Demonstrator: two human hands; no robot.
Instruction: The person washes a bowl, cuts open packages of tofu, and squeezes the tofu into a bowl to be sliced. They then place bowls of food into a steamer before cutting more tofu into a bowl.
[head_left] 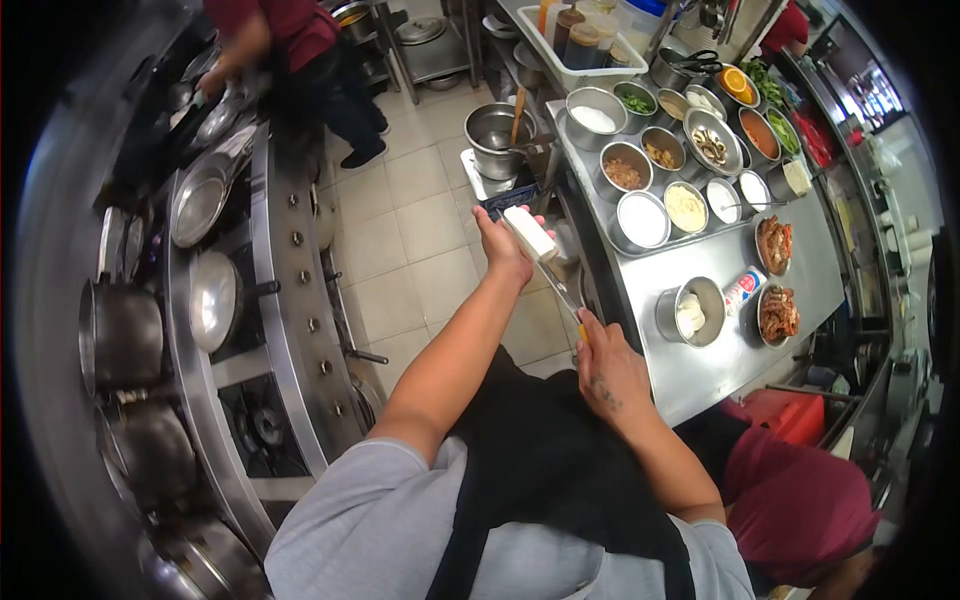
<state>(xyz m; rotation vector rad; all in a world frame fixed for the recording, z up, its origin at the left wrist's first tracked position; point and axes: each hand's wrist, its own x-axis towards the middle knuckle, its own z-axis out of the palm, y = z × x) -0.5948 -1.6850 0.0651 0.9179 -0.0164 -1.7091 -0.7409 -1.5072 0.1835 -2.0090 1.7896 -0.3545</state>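
Over the gap between stove and counter, my left hand (505, 246) holds a white block (530, 233), its fingers around the block's sides. My right hand (606, 368) is closed on the yellow handle of a knife (565, 292). The blade points up and left, and its far end meets the lower end of the block. To the right, on the steel counter (665, 375), a metal pot (690, 312) holds white pieces, beside a white and red container (742, 290) lying tilted.
Metal containers of ingredients (686, 207) and two bowls of reddish food (778, 314) stand on the counter. A stove (290, 330) with pans runs along the left. A person (300, 60) stands at upper left, another (800, 490) at lower right. A steel pot (492, 135) sits ahead.
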